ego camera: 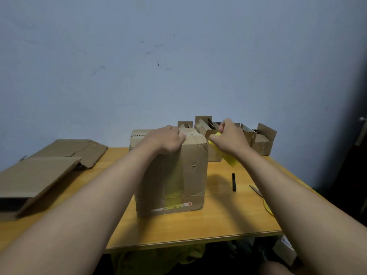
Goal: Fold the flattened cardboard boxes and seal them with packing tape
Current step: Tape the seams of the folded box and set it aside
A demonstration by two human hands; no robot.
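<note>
Two hands work a cardboard box (174, 173) standing mid-table (198, 227): left hand (166, 140) grips its top edge at 12 o'clock, right hand (230, 137) pinches yellow tape (230, 160) at 1 o'clock.

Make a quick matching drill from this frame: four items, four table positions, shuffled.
Items
1. flattened boxes
2. upright box
3. black marker
4. open small boxes

Positions
A. back right of the table, flaps up
B. centre, under the left hand
C. left side, lying flat
D. flat on the table, right of the centre box

Pairs: 1-C, 2-B, 3-D, 4-A
</note>
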